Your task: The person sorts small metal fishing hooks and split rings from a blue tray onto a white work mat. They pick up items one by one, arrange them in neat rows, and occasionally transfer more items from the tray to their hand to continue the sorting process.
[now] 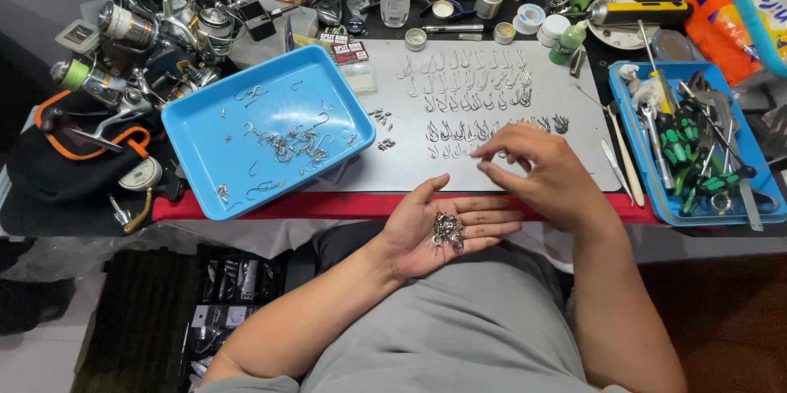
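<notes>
The left hand [447, 233] lies palm up, fingers spread wide, cradling a small cluster of silver metal treble hooks [448, 231]. At one o'clock from it, the right hand [537, 172] pinches its fingertips narrowly over rows of silver hooks [475, 102] on the grey work mat [566, 106]. A blue plastic tray [266, 127] sits at ten o'clock.

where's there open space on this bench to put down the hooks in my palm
Bare grey mat right of the right hand, before the tool tray; another strip below the blue tray. The hook rows and back edge are crowded.
</notes>
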